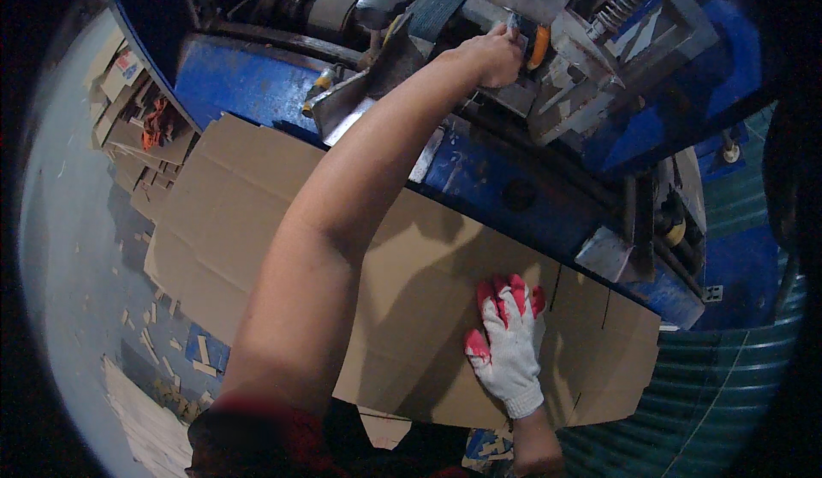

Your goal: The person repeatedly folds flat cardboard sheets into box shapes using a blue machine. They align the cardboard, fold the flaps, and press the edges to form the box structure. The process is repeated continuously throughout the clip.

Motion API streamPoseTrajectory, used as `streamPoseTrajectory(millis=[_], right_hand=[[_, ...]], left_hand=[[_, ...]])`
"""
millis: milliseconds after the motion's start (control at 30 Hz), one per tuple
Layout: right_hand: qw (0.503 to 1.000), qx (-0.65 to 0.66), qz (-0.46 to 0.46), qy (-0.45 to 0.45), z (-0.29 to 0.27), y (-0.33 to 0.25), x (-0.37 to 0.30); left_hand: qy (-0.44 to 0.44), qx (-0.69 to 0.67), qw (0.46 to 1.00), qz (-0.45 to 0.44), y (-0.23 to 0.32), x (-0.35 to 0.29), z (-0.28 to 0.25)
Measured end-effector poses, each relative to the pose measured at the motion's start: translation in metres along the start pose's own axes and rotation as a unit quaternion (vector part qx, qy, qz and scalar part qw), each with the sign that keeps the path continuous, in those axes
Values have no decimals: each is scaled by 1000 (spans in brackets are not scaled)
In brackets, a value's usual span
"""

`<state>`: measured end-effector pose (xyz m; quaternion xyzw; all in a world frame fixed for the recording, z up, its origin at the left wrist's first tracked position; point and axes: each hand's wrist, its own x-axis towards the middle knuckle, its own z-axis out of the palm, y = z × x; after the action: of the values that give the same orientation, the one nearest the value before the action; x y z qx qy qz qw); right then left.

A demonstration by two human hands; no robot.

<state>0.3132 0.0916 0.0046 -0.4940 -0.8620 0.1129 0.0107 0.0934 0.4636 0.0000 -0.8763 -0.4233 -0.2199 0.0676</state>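
Observation:
My bare left hand [497,56] reaches up and across to the blue machine [514,178]. Its fingers are closed on a small part beside an orange curved handle [539,47]; I cannot make out what that part is. A large flat brown cardboard sheet [231,187] lies along the machine's near side, with slots cut near its right end. On the sheet's right half rests my right hand [509,341], in a white knitted glove with red-coated fingertips. It lies palm down, fingers extended, thumb to the left. My left forearm hides part of the sheet and machine.
Stacked cardboard pieces [141,140] stand at the left, with an orange-red bundle among them. Cardboard scraps [158,345] litter the floor. A metal frame with a coil spring [618,11] rises at the upper right. Green ribbed flooring [728,384] shows at the lower right.

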Motion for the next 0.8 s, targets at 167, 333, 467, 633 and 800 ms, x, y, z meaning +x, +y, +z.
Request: streamPoseTrajectory(millis=[167,333,467,633,800], right_hand=[[1000,0,-6,11,-1,-2,1],[1000,-8,-4,13,-1,-2,1],[1000,-10,0,5,0,-1,-2],[1000,-2,3,8,2,0,-3],[999,-20,-26,31,2,1,-2]], left_hand=[[69,18,997,22,-1,-4,12],[-6,74,996,46,4,-6,0],[-14,30,999,6,18,-11,-20],[-27,12,999,-12,29,-18,-33],[-29,17,999,-12,29,-20,-34]])
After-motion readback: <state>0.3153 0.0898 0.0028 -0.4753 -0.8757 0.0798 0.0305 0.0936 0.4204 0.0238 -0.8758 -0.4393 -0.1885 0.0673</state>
